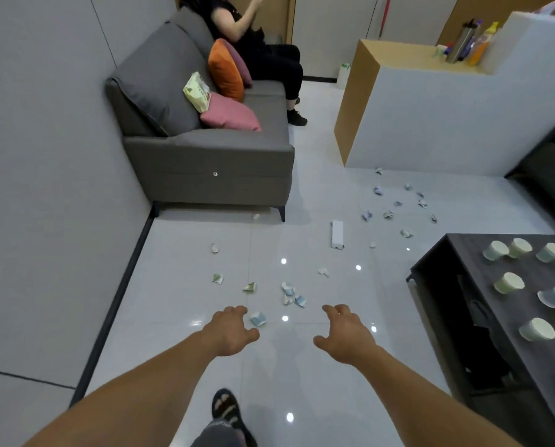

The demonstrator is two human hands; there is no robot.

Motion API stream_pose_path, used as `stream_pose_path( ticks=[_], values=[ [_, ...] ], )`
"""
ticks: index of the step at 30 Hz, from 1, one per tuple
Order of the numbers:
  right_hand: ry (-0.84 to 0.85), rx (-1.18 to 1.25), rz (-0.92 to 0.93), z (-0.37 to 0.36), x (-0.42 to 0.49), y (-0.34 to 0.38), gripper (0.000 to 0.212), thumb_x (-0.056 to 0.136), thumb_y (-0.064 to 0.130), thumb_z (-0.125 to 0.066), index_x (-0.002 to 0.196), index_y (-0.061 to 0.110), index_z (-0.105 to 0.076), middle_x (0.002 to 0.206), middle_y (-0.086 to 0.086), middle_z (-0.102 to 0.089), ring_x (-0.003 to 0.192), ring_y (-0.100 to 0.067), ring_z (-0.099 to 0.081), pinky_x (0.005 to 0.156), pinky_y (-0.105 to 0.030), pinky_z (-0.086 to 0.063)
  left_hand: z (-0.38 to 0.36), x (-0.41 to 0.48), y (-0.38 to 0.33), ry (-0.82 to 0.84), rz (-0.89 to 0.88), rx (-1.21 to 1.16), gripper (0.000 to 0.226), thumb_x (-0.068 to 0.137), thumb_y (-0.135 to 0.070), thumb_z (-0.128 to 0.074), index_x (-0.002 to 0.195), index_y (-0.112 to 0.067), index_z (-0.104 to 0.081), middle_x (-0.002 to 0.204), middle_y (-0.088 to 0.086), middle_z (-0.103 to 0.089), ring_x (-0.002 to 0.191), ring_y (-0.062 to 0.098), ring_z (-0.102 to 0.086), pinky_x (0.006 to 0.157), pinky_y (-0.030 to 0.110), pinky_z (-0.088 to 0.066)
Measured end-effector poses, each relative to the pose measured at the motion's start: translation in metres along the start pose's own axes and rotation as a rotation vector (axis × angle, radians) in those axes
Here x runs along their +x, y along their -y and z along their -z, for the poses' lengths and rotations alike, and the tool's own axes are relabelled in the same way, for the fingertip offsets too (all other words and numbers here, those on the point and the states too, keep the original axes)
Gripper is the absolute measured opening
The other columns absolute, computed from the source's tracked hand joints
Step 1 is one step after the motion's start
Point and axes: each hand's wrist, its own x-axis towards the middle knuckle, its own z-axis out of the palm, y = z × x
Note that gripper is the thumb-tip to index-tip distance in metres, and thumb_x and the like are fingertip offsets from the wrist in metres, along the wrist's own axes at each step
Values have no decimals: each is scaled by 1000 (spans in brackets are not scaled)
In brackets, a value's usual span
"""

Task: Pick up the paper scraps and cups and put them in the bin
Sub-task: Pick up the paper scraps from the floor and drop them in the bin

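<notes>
The person's left hand (232, 332) and right hand (345, 333) are reaching out over the tiled floor (179, 301), both with fingers spread and holding nothing. A blue paper scrap (258, 318) is lying just beside the left fingertips. A small cluster of scraps (291, 294) is lying farther out toward the floor's middle, and another scatter (398, 204) near the foot of the white partition (431, 130). Paper cups (508, 282) are sitting across the dark coffee table (456, 262) at the right. No bin is showing, so the task is looking barely begun, with nearly everything waiting to be collected.
</notes>
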Motion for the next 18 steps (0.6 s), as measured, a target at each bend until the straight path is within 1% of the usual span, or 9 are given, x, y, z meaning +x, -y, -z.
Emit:
stream_pose_path(
  ticks=[4,9,12,15,18],
  values=[
    [19,-17,-3,29,77,9,78,87,50,-57,152,25,-23,152,-2,-27,133,-25,-36,102,-38,-41,41,80,-18,17,-20,-9,76,89,-52,-49,152,-20,-19,156,5,-23,141,28,-24,112,42,-29],
    [33,-52,11,67,161,25,77,87,52,-57,151,27,-23,154,-1,-25,134,-25,-35,101,-38,-41,102,168,-51,-42,-32,-45,71,88,-51,-50,148,-20,-27,152,7,-30,137,29,-30,108,42,-33],
    [22,-78,48,90,210,31,76,88,51,-57,151,26,-24,154,-2,-24,134,-25,-34,101,-38,-40,132,210,-64,-57,-34,-55,70,88,-51,-49,147,-21,-28,151,7,-31,137,29,-29,109,42,-32],
    [33,-91,98,109,262,35,76,89,52,-56,152,26,-22,155,-2,-23,138,-26,-31,102,-39,-41,154,247,-72,-63,0,-59,71,87,-51,-48,148,-21,-28,151,6,-32,137,28,-29,109,42,-32],
    [107,-106,154,118,318,32,77,89,53,-55,152,27,-20,155,-1,-22,136,-26,-31,102,-38,-41,161,286,-80,-60,63,-108,70,88,-51,-49,147,-20,-29,151,8,-33,137,29,-29,108,41,-32]
  ],
)
